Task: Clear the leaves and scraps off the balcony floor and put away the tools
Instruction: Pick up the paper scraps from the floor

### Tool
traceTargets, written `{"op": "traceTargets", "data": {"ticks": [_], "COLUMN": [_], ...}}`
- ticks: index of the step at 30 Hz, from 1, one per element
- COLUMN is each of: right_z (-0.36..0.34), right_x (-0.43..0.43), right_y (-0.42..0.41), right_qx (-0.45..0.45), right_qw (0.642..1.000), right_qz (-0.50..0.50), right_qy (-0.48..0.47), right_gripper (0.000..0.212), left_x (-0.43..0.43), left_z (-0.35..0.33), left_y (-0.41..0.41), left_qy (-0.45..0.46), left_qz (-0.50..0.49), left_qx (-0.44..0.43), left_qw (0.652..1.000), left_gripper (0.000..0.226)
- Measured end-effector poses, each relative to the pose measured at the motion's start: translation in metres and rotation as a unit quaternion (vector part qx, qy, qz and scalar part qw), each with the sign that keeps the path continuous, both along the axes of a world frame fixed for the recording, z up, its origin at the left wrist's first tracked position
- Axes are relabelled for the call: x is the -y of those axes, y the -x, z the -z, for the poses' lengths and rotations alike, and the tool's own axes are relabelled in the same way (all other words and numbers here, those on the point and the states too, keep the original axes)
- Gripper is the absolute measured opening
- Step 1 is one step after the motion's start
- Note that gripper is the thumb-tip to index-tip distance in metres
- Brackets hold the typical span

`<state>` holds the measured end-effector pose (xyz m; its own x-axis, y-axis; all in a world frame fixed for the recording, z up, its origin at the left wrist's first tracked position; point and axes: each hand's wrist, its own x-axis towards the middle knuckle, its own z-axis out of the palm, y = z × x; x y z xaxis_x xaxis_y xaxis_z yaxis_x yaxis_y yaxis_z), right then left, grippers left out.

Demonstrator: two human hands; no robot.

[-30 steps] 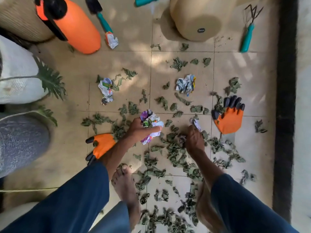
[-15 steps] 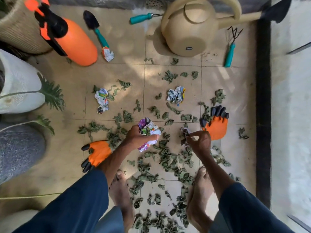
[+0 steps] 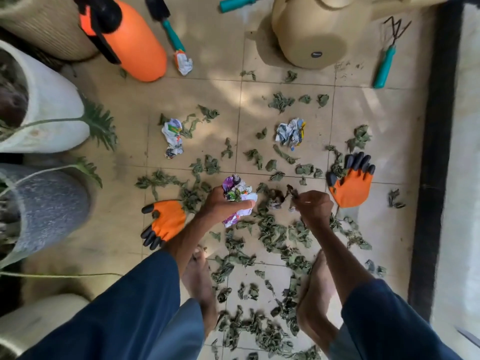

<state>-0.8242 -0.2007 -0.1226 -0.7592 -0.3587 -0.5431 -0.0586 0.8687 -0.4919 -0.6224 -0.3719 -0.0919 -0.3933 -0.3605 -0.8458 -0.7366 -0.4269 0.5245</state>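
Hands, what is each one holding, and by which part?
The left hand grips a wad of crumpled paper scraps around its middle. The right hand pinches a small dark scrap by one end.

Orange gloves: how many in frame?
2. One glove lies on the tiles, left of the left hand; the other glove lies right of the right hand. No others visible.
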Motion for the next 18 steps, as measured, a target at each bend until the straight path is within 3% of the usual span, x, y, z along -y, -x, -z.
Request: {"op": "traceTargets", "data": {"ticks": [2,5,10,14,16,18], "right_z": [-0.026,-0.068,-0.129,-0.151,-0.157,-0.159], "right_x": [0.001,0.009,0.036,0.065,0.080,0.095], "right_y": [0.002,0.004,0.008,0.002,-0.007,-0.015], "right_qx": [0.088,0.248,0.359,0.318,0.229,0.106], "right_qw": [0.993,0.947,0.884,0.896,0.934,0.975], "right_qz": [0.062,0.147,0.151,0.134,0.102,0.057], "right_qy": [0.047,0.144,0.258,0.280,0.254,0.186], "right_gripper": [0.019,0.010,0.012,0.008,0.008,0.013], "left_x": [0.003,0.007,0.021,0.030,0.029,0.027], "left_z": [-0.016,-0.035,-0.058,-0.078,-0.082,-0.088], "left_y": [0.001,0.003,0.012,0.027,0.037,0.047], "left_qy": [-0.005,0.005,0.026,-0.020,-0.038,-0.040], "left_qz": [-0.013,-0.028,-0.066,-0.131,-0.156,-0.187], "left_qx": [0.012,0.009,-0.019,-0.045,-0.052,-0.044], "left_qw": [1.000,1.000,0.997,0.990,0.986,0.981], "left_gripper": [0.066,0.071,0.072,0.057,0.055,0.029]}}
